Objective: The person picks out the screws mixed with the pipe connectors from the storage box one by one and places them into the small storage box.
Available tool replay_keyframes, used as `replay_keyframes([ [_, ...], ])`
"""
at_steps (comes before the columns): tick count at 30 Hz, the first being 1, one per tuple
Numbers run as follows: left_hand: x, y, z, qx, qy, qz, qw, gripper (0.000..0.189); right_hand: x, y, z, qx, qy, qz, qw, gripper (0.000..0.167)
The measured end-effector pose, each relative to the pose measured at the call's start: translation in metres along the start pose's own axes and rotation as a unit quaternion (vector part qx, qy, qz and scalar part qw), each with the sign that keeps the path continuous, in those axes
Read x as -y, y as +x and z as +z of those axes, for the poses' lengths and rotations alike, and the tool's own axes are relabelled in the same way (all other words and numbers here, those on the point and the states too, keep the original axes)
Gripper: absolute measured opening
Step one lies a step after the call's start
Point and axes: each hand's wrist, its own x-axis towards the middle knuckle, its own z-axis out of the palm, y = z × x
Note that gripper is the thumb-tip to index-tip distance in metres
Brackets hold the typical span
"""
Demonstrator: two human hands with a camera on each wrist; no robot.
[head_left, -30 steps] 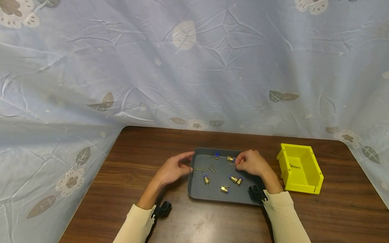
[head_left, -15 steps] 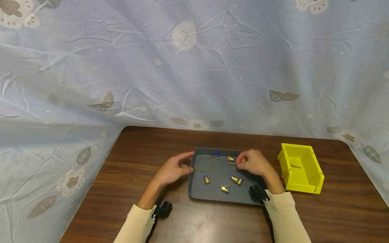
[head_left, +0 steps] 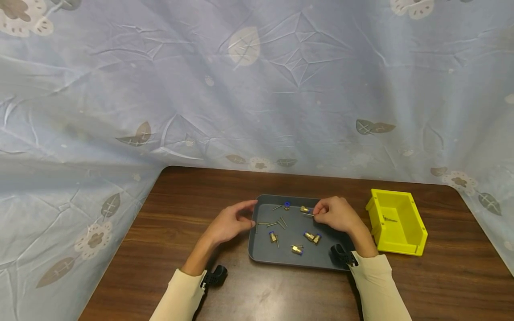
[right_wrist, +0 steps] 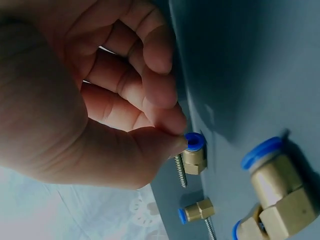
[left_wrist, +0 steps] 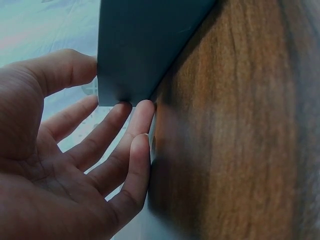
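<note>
My right hand point(head_left: 336, 215) pinches a thin metal screw point(head_left: 308, 215) between thumb and index finger, over the back right of the grey tray point(head_left: 295, 229). In the right wrist view the threaded end of the screw point(right_wrist: 181, 172) sticks out below the fingertips, and its head is hidden. A brass fitting with a blue collar point(head_left: 304, 209) lies just left of the fingers. My left hand point(head_left: 228, 224) rests its thumb and fingertips, loosely spread, against the tray's left side, as the left wrist view shows. Several screws point(head_left: 277, 224) and similar brass fittings point(head_left: 297, 250) lie scattered in the tray.
Right of the tray stands a yellow bin point(head_left: 401, 248) with a few screws point(head_left: 389, 219) inside. Both stand on a brown wooden table point(head_left: 192, 196). A patterned cloth point(head_left: 261, 111) hangs behind the table's back edge.
My right hand has shifted slightly up and to the right in the head view, and the pinched screw has moved and tilted with it. The left hand stays at the tray's edge.
</note>
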Motion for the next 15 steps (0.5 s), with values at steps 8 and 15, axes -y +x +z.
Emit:
replay_keyframes([
  [8, -0.001, 0.0, 0.0, 0.002, -0.007, 0.0, 1.0, 0.066, 0.002, -0.005, -0.009, -0.01, -0.009, -0.003, 0.9999, 0.003],
  [15, -0.001, 0.0, 0.0, 0.002, -0.005, 0.001, 1.0, 0.066, 0.007, -0.012, -0.018, -0.027, -0.022, -0.015, 0.9993, 0.003],
])
